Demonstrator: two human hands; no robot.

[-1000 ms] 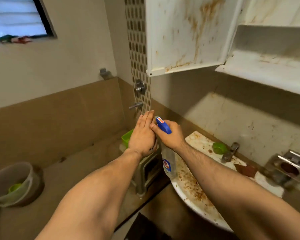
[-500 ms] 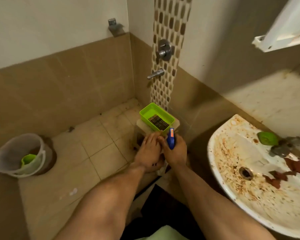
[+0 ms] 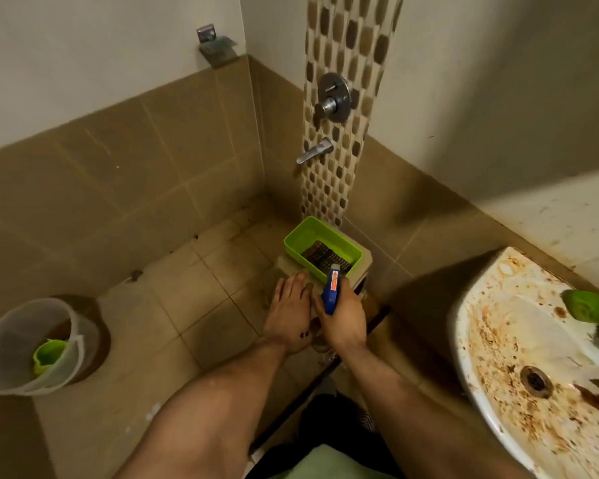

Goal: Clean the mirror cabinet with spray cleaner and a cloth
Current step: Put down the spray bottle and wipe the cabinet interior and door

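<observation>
Tan tiles line a bathroom corner where a small stool [image 3: 364, 260] carries a green tray [image 3: 300, 236]. Our right hand [image 3: 343, 321] curls round the blue trigger head of the spray bottle [image 3: 331, 290], just in front of the tray; our left hand [image 3: 287, 316] lies flat beside it, fingers straight, holding nothing we can see. We judge the bottle light, stiff plastic, perhaps slick when wet, so the neck under the trigger seems the surest hold. Lifting it, we mind the tray rim ahead and the stained sink [image 3: 462, 326] to the right; open floor lies left toward the bucket [image 3: 0, 344]. The mirror cabinet is out of view.
</observation>
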